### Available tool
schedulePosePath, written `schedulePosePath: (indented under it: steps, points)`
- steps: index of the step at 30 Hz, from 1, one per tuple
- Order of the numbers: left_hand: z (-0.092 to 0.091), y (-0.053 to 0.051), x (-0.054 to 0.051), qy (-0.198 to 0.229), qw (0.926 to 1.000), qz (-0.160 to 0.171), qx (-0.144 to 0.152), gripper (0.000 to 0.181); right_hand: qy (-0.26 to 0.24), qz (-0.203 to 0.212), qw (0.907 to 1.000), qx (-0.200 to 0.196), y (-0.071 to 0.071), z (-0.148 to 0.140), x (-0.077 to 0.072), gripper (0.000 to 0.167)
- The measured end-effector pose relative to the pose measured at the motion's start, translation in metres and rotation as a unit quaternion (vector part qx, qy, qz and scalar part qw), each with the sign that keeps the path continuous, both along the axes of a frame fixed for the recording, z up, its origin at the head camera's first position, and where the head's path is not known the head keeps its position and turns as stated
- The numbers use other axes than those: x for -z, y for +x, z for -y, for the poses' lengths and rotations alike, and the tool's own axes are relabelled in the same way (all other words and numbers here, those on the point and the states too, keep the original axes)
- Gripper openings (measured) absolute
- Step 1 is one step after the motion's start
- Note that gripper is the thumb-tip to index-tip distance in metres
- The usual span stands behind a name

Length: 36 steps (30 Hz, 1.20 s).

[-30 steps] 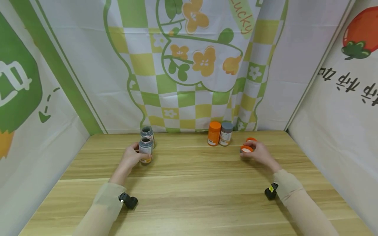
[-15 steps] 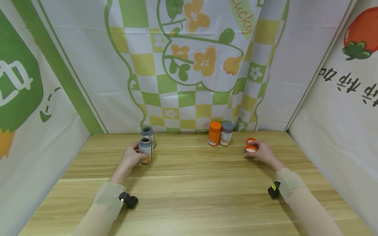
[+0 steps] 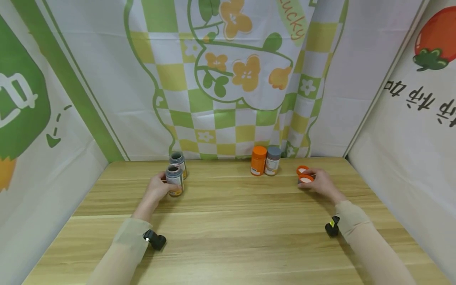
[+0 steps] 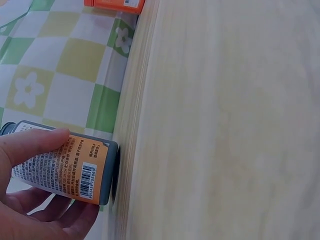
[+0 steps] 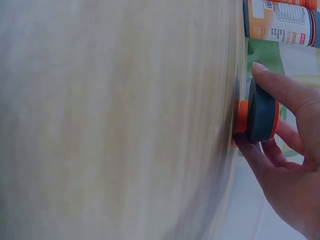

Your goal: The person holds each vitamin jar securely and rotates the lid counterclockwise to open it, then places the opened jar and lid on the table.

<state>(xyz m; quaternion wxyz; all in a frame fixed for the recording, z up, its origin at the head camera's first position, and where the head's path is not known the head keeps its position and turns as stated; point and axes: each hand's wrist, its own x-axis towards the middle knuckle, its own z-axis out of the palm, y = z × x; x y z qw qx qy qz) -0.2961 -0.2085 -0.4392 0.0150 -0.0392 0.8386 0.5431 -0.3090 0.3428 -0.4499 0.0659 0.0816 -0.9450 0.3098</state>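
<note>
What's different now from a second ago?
The right hand moved a bit to the right, taking the grey lid it holds along. Nothing was let go. The left hand still grips its open jar; the open jar behind, orange jar, closed grey-lidded jar and orange lid stayed put.

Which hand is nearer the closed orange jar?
Right. The right hand, pinching a grey lid, is right of the orange jar; the left hand, gripping an open jar, is farther away to its left.

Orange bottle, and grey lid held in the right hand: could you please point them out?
Orange bottle [image 3: 258,162], head view: front of its body.
Held grey lid [image 5: 261,112], right wrist view: grey outer surface.
</note>
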Motion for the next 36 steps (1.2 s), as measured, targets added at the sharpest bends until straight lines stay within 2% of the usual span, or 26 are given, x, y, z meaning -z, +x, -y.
schedulePosePath:
  steps: [5, 10, 15, 20, 27, 36]
  points:
    - [0.0002, -0.0012, -0.0030, 0.001, 1.0000, 0.008, -0.002, 0.073, 0.005, 0.002, 1.0000, 0.003, 0.0002, -0.0020, -0.0015, 0.057]
    - [0.0004, -0.0012, -0.0030, -0.004, 1.0000, -0.001, -0.004, 0.069, 0.008, 0.004, 0.9999, 0.008, -0.0014, -0.0029, -0.0015, 0.058]
    - [0.0010, -0.0015, -0.0027, -0.010, 0.9999, -0.010, -0.009, 0.065, 0.017, -0.011, 0.9997, 0.011, -0.0057, -0.0048, 0.0013, 0.058]
    - [0.0010, -0.0015, -0.0042, -0.017, 0.9998, 0.000, -0.009, 0.064, 0.022, -0.019, 0.9995, 0.014, -0.0074, -0.0075, 0.0026, 0.056]
    - [0.0015, -0.0012, -0.0056, -0.021, 0.9997, 0.011, -0.009, 0.067, 0.027, -0.016, 0.9994, 0.013, -0.0064, -0.0089, 0.0023, 0.054]
    - [0.0011, -0.0025, -0.0055, -0.021, 0.9997, 0.005, -0.006, 0.067, 0.030, -0.008, 0.9994, 0.018, -0.0034, -0.0092, 0.0011, 0.054]
